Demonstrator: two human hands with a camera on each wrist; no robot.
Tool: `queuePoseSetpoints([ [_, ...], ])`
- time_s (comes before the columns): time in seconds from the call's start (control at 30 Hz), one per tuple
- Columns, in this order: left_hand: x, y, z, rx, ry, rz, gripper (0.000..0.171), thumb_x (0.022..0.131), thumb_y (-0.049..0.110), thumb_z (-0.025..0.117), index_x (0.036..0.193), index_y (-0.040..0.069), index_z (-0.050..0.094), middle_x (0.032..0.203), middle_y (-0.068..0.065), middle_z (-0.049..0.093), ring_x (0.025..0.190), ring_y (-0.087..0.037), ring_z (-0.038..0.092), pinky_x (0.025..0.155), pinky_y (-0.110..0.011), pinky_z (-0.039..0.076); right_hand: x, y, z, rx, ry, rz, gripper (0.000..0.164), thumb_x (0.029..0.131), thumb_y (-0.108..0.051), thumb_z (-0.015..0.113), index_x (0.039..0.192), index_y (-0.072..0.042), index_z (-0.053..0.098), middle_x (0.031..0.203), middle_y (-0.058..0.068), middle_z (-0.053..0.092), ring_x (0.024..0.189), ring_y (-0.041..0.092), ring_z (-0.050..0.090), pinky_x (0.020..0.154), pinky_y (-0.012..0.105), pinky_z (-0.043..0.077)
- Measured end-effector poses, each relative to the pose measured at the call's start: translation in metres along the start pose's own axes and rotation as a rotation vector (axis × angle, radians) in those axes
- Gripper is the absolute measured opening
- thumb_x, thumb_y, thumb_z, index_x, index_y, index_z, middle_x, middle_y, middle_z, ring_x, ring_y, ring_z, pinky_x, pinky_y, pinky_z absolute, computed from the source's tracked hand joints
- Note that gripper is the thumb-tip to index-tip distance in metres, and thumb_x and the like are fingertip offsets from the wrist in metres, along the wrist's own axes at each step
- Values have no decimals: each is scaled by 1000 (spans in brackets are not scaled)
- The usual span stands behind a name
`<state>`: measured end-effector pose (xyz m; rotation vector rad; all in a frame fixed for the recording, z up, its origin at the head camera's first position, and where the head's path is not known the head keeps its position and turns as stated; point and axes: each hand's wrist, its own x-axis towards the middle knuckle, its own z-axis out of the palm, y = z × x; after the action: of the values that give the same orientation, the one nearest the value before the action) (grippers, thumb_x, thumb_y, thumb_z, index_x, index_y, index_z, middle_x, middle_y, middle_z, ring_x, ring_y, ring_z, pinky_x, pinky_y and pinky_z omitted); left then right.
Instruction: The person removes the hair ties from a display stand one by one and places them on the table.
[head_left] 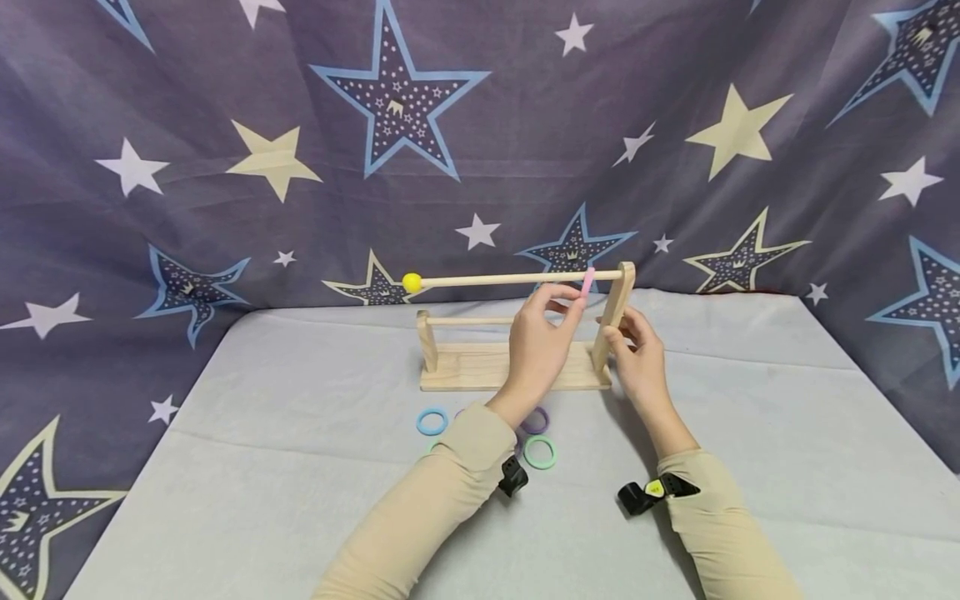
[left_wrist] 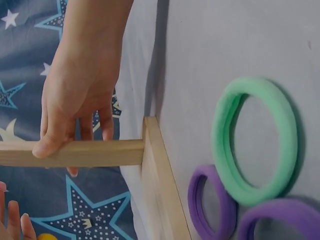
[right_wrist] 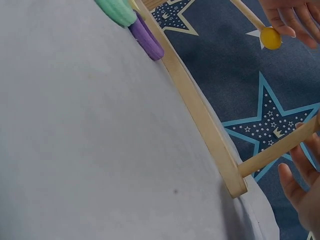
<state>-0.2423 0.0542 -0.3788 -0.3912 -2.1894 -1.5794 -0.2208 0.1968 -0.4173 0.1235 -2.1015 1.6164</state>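
Observation:
A wooden rack has a base [head_left: 465,379], a tall right upright [head_left: 615,315], an upper rod [head_left: 495,280] tipped with a yellow ball [head_left: 412,283], and a lower rod [head_left: 468,321]. Near the rod's right end, my left hand [head_left: 542,337] pinches a pink hair tie [head_left: 588,282] that overlaps the rod. My right hand [head_left: 640,354] holds the tall upright, thumb in front and fingers behind, as the left wrist view shows. Part of my left hand [right_wrist: 295,20] appears beside the ball in the right wrist view.
On the grey cloth before the rack lie more hair ties: a blue one [head_left: 419,422], a green one [left_wrist: 287,135] and purple ones [left_wrist: 195,200], some partly behind my left forearm. A short upright [head_left: 427,342] stands at the rack's left. Behind hangs a star-patterned curtain [head_left: 510,150].

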Motion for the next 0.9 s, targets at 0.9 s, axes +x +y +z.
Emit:
queuePoseSetpoints([
  [0.9, -8, -13, -32, -78, 81, 45, 12, 94, 22, 70, 102, 13, 68, 95, 2, 70, 86, -15, 63, 71, -35, 51, 0, -1, 1, -4, 1, -9, 35, 96, 0, 59, 130, 10, 55, 112, 29, 65, 92, 1, 57, 74, 12, 46],
])
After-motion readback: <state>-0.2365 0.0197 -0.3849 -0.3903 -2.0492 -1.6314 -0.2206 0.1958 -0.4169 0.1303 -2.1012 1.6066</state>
